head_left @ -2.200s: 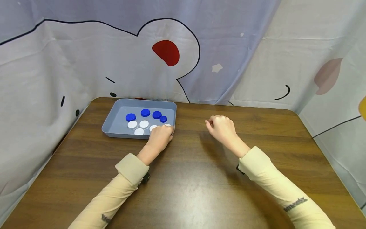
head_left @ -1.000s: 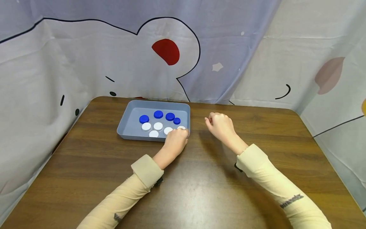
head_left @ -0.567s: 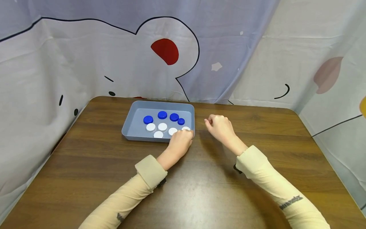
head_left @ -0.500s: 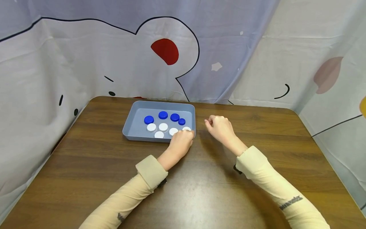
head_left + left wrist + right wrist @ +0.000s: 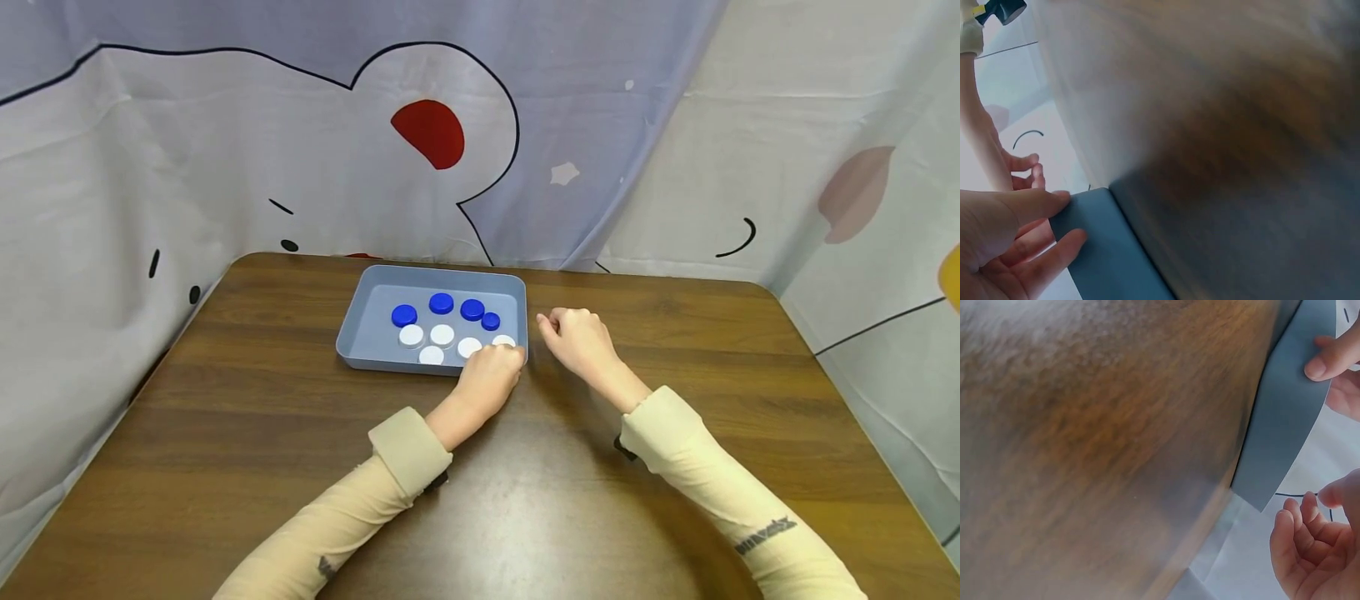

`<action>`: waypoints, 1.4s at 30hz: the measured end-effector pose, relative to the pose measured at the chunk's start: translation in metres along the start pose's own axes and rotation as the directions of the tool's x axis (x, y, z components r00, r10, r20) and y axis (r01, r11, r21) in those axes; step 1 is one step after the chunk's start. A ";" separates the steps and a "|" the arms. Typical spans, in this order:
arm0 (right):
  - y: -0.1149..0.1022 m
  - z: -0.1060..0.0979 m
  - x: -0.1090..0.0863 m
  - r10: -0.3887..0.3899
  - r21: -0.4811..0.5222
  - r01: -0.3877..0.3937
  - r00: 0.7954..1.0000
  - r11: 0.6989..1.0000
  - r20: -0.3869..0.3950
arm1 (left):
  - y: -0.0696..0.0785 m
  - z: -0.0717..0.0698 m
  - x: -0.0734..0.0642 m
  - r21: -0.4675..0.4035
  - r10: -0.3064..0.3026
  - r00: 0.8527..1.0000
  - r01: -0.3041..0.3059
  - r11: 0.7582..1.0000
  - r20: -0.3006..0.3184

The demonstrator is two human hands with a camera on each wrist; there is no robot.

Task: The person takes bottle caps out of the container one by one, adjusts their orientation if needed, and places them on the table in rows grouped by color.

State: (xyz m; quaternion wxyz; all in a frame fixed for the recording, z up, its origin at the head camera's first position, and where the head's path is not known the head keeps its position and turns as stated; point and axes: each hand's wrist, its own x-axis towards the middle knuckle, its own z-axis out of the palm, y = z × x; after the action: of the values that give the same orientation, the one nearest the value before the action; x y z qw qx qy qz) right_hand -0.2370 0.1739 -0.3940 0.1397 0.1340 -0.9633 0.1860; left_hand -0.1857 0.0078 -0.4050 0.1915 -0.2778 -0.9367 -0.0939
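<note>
In the head view, a grey-blue shallow tray (image 5: 375, 321) lies on the table. My left hand (image 5: 489, 379) grips its near right corner, the thumb against the outer wall and the other fingers bent over the rim, as the left wrist view shows with the tray wall (image 5: 1104, 250). Several blue round caps (image 5: 442, 303) lie in the back part of the tray and several white round caps (image 5: 442, 336) in front; my left hand partly hides one white cap. Just right of the tray, my right hand (image 5: 585, 342) hovers with loosely curled fingers (image 5: 1285, 540), holding nothing.
The brown wooden table (image 5: 262, 450) extends on all sides of the tray. Behind it hangs a printed curtain (image 5: 570, 100), close to the table's back edge. Both forearms reach in from the front, with dark wrist devices under the cuffs.
The tray has slid to the right with my left hand holding its corner, the caps moving along inside. My right hand has stayed nearly in place, and the tray's right side is now close to it.
</note>
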 end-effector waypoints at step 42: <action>0.027 0.015 0.020 0.198 -0.050 -0.193 0.972 0.980 0.129 | 0.042 0.009 0.017 0.091 0.066 0.997 -0.070 0.993 0.040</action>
State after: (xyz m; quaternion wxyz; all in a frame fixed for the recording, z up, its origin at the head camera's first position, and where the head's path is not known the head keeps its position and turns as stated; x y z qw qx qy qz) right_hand -0.2672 0.1877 -0.4093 0.0584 0.0479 -0.9823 0.1714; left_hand -0.1786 0.0531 -0.4028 0.1900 -0.3020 -0.9334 -0.0386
